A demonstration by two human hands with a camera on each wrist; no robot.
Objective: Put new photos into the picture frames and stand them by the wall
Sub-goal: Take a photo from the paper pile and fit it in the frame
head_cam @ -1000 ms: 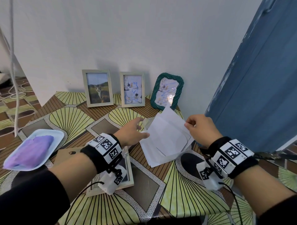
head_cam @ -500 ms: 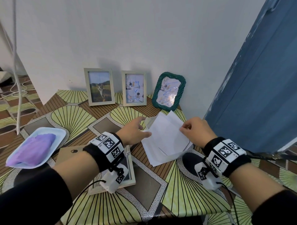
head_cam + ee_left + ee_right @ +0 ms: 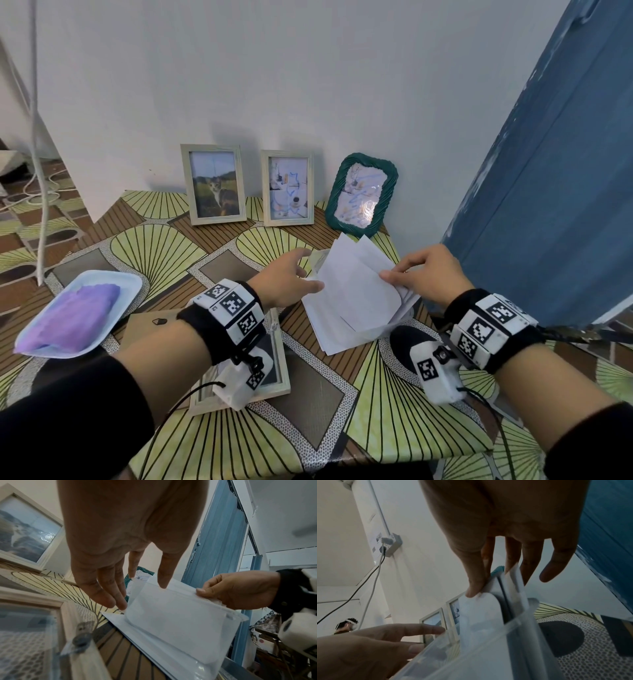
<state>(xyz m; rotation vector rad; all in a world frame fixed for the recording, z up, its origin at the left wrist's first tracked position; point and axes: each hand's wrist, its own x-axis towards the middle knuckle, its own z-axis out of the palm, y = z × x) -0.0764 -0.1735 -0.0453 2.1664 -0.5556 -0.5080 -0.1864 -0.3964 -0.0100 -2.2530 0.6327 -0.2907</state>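
White wall [image 3: 308, 68] backs a patterned table [image 3: 376, 411] with three frames [image 3: 287, 187] standing along its far edge and a fourth frame [image 3: 279, 373] flat near the front edge, left of centre. Tray [image 3: 126, 284] with purple cloth [image 3: 68, 318] overhangs the left edge. Photos [image 3: 356, 298] in a clear sleeve lie near the right edge, right hand [image 3: 428, 274] pinching several by their right edge, left hand [image 3: 284, 281] with fingers straight touching their left edge.
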